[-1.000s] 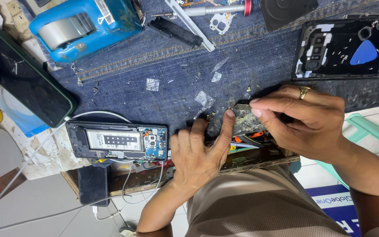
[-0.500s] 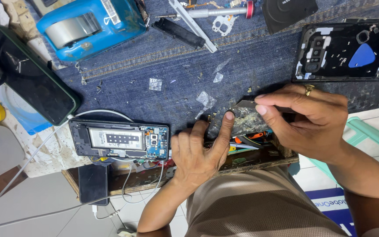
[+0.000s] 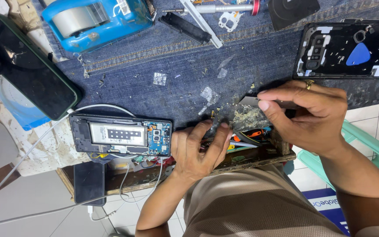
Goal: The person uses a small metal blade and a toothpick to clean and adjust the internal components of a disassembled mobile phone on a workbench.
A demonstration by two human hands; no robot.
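Closest to us, our left hand (image 3: 198,151) lay flat with fingers spread, pressing down on a debris-covered panel (image 3: 246,117) at the bench edge, just beside the opened phone (image 3: 121,136) with its battery and blue board showing. Our right hand (image 3: 305,116) was curled shut around a thin dark tool (image 3: 281,104), tip resting on that same panel. Farther out, on the denim cloth (image 3: 176,61), sat a black back cover (image 3: 352,50) with a blue pick (image 3: 358,55) on it, and past that a blue tape dispenser (image 3: 95,19) and a dark phone (image 3: 23,66) off left.
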